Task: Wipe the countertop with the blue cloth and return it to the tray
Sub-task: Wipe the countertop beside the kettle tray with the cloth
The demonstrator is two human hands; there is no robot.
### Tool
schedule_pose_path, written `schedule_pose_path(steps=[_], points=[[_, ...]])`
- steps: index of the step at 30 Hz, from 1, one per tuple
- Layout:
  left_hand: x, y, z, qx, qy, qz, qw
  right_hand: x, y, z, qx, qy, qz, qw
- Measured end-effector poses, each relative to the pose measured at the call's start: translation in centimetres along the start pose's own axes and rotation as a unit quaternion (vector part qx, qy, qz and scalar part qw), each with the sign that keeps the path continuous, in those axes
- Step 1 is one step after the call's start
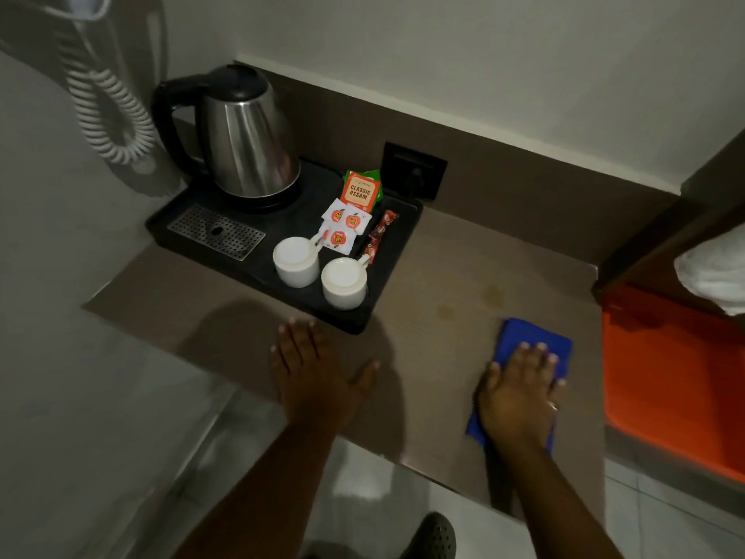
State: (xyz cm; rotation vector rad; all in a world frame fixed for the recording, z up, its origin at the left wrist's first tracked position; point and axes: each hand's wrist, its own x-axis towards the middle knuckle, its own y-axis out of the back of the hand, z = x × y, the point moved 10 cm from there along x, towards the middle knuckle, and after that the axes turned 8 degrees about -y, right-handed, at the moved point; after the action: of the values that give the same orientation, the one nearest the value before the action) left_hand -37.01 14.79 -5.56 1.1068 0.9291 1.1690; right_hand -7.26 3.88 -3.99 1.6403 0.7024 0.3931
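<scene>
The blue cloth (pixel 528 336) lies folded flat on the brown countertop (pixel 439 272), near its front right corner. My right hand (pixel 520 391) presses on it palm down with fingers spread, covering its middle. My left hand (pixel 312 367) rests flat on the bare counter, fingers apart, fingertips close to the front edge of the black tray (pixel 387 276). Two faint yellowish stains (pixel 494 294) mark the counter just beyond the cloth.
The tray holds a steel kettle (pixel 246 135), two upturned white cups (pixel 296 260), tea sachets (pixel 361 189) and a metal drip grid (pixel 215 232). A wall socket (pixel 413 171) sits behind. An orange seat (pixel 673 369) and white towel (pixel 713 272) are at right; a coiled cord (pixel 109 115) hangs left.
</scene>
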Motion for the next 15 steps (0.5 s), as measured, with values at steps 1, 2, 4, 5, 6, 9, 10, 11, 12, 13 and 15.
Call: schedule_pose_path(steps=[1,2,4,5,6,9,10,11,12,13,15], points=[[0.1,0.0,0.0,-0.003,0.008,-0.003,1.000,-1.2,-0.7,-1.4,-0.005,0.069,-0.013,0.998],[0.2,-0.2,0.1,-0.009,0.020,-0.013,1.000,-2.6,-1.2,-1.9,-0.013,0.127,-0.029,0.991],[0.5,-0.3,0.3,-0.021,0.050,-0.033,0.998,-4.3,-1.7,-0.4,-0.036,0.196,-0.051,0.979],[0.5,-0.3,0.5,-0.026,0.060,-0.035,0.997,-4.4,-1.6,1.3,-0.041,0.203,-0.052,0.977],[0.6,-0.3,0.6,-0.029,0.063,-0.029,0.997,-3.9,-1.2,3.4,-0.041,0.190,-0.046,0.980],[0.4,0.1,0.6,-0.030,0.058,0.007,0.998,-0.3,0.5,8.4,-0.031,0.089,-0.028,0.995],[0.5,-0.1,0.7,-0.028,0.054,0.010,0.998,0.9,0.8,8.8,-0.034,0.061,-0.022,0.997],[0.6,-0.3,0.8,-0.023,0.048,0.009,0.999,2.1,1.2,8.5,-0.037,0.035,-0.015,0.999],[0.8,-0.5,1.0,-0.017,0.041,0.006,0.999,3.2,1.5,7.7,-0.038,0.006,-0.009,0.999],[0.9,-0.6,1.1,-0.011,0.034,0.004,0.999,4.2,1.8,6.7,-0.036,-0.029,-0.005,0.999],[1.0,-0.7,1.3,-0.006,0.028,0.002,1.000,5.4,2.0,4.0,-0.031,-0.084,-0.009,0.996]])
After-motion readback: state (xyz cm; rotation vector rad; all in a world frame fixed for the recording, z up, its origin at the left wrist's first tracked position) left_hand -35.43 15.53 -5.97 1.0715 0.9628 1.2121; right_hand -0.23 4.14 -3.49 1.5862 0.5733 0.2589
